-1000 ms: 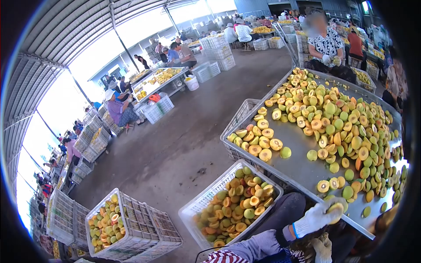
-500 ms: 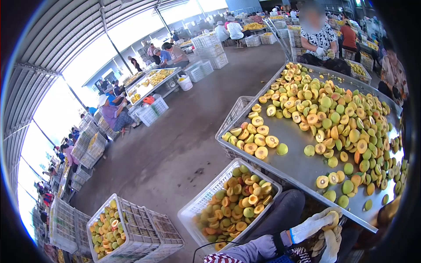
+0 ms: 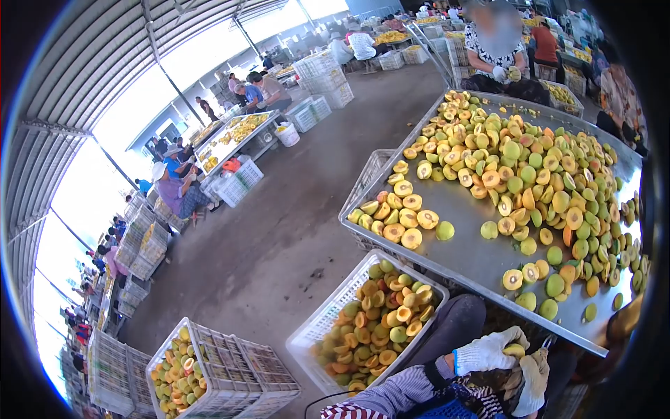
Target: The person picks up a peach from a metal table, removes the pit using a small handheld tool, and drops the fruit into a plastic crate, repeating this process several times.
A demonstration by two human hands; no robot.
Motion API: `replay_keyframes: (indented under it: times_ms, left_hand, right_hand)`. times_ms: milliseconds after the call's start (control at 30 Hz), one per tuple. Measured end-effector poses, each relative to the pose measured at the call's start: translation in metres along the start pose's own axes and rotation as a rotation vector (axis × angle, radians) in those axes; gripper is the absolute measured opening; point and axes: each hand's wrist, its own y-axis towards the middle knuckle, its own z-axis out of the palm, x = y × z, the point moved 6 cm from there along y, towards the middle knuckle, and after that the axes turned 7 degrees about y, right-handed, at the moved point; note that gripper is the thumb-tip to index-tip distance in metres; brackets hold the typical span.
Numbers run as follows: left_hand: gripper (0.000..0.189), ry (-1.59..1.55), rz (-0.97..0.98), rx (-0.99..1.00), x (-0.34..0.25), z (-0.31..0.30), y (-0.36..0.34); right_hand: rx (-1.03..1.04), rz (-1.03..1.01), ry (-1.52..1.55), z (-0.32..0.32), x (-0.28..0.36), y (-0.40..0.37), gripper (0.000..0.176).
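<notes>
At the lower right, my left hand (image 3: 485, 353), in a white knit glove with a blue cuff, is closed on a yellow peach half (image 3: 515, 350). My right hand (image 3: 533, 384), also gloved, is close beside it with curled fingers. A small shiny metal piece (image 3: 548, 341) shows by its fingertips; whether that hand grips it I cannot make out. Both hands are just below the near edge of a metal table (image 3: 460, 241). On the table lies a large heap of halved peaches (image 3: 530, 167), some cut faces showing stones.
A white crate of peach halves (image 3: 377, 325) stands left of my knee (image 3: 457, 321). Farther left is another filled crate (image 3: 178, 373). A co-worker (image 3: 495, 52) sits across the table. Other people work at a table (image 3: 234, 136) beyond the concrete floor (image 3: 258, 258).
The whole view has shifted slightly. My left hand has turned, and the peach half now sits lower between my hands. The metal piece has come into sight.
</notes>
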Motion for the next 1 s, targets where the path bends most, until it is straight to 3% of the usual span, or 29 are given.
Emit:
replay_keyframes:
  times_ms: [33, 67, 100, 133, 167, 200, 267, 367, 500, 600, 733, 767, 867, 967, 1000]
  left_hand:
    - [0.037, -0.001, -0.094, -0.068, 0.01, -0.002, 0.003]
    - [0.036, -0.003, -0.191, -0.126, 0.02, -0.001, 0.006]
    - [0.031, -0.26, -0.265, -0.065, 0.011, -0.003, 0.003]
    - [0.03, -0.388, -0.186, -0.108, 0.008, -0.007, 0.001]
    - [0.03, -0.575, -0.1, -0.145, 0.003, -0.009, -0.001]
    - [0.032, -0.594, -0.161, -0.181, 0.001, -0.012, -0.002]
    - [0.036, -0.688, -0.09, -0.24, -0.007, -0.014, -0.002]
    - [0.056, -0.836, -0.081, -0.301, -0.006, -0.01, 0.005]
    - [0.057, -0.862, -0.043, -0.387, -0.005, -0.003, 0.008]
    - [0.056, -0.76, -0.063, -0.431, -0.012, 0.0, 0.004]
    - [0.055, -0.698, -0.056, -0.358, -0.017, 0.006, 0.002]
    - [0.054, -0.658, -0.058, -0.335, -0.018, 0.008, 0.001]
    - [0.055, -0.575, -0.032, -0.382, -0.018, 0.013, 0.001]
    - [0.056, -0.5, 0.034, -0.408, -0.027, 0.017, 0.001]
    - [0.057, -0.412, 0.086, -0.447, -0.031, 0.018, 0.0]
  right_hand:
    - [-0.057, -0.188, 0.314, -0.006, -0.015, 0.017, 0.014]
    - [0.015, -0.132, 0.27, -0.021, -0.028, 0.023, 0.015]
    - [0.047, -0.051, 0.188, -0.012, -0.017, 0.015, 0.015]
    - [0.066, 0.036, 0.115, -0.007, -0.008, 0.007, 0.015]
    - [0.122, -0.046, 0.096, -0.006, -0.014, 0.013, 0.013]
    - [0.167, -0.126, 0.071, -0.01, -0.021, 0.016, 0.015]
    - [0.191, 0.179, -0.052, 0.012, 0.0, -0.005, 0.015]
    - [0.258, 0.148, -0.177, 0.018, -0.005, -0.006, 0.024]
    - [0.267, 0.159, -0.164, 0.022, -0.013, -0.007, 0.037]
    - [0.292, 0.129, -0.161, 0.02, -0.019, -0.003, 0.036]
    - [0.313, -0.185, -0.14, 0.023, -0.006, -0.003, 0.034]
    - [0.306, -0.123, -0.287, 0.02, -0.006, -0.004, 0.034]
    - [0.292, 0.085, -0.279, 0.018, -0.004, -0.006, 0.033]
    - [0.24, -0.153, -0.396, 0.016, 0.004, -0.01, 0.033]
    - [0.281, -0.122, -0.314, 0.017, 0.0, -0.01, 0.034]
